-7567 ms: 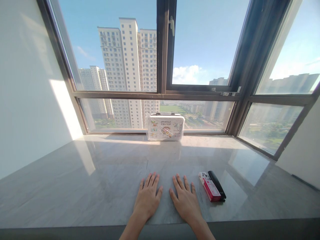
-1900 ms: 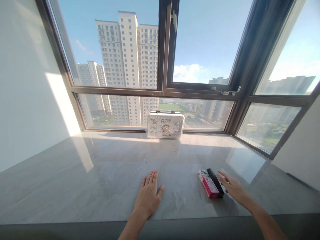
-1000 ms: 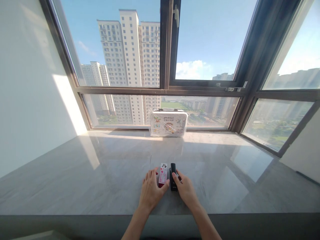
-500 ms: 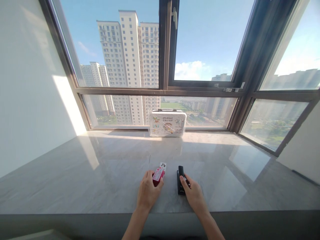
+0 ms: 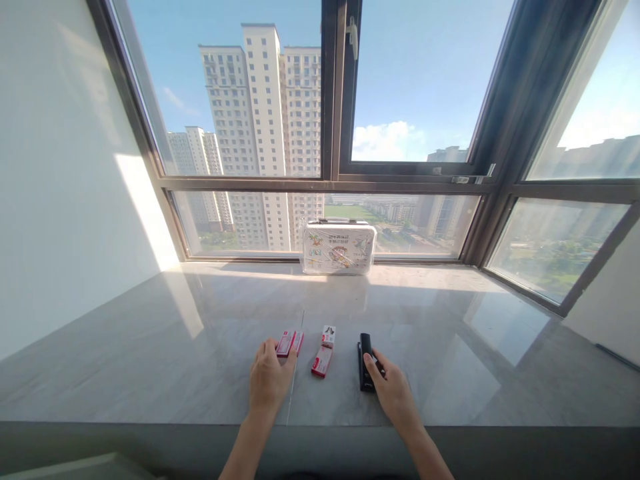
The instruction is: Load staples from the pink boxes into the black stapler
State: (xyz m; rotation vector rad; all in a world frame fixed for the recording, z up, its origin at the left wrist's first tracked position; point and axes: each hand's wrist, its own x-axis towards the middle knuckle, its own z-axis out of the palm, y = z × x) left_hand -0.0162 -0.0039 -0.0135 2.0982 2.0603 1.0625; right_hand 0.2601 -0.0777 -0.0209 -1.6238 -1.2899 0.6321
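Observation:
My left hand (image 5: 270, 377) is closed on a small red and white box (image 5: 288, 343) at the left of the middle, its thumb along the near right side. Right of that hand lie two more small boxes, end to end: a white one with a dark picture (image 5: 329, 336) and a red and white one (image 5: 321, 363) nearer me. Their printing is too small to read. My right hand (image 5: 394, 393) grips a black stapler (image 5: 365, 363) from its right side, thumb on top. The stapler points away from me, on or just above the grey sill.
A white case with cartoon prints (image 5: 339, 250), wrapped in clear plastic, stands upright against the window frame (image 5: 250, 260) at the back. The marble-look sill (image 5: 150, 373) ends at a front edge close to me. A white wall (image 5: 60, 200) rises at the left.
My left hand has moved left with the red and white box, and the two boxes lying at its right now show fully. My right hand keeps its hold on the stapler.

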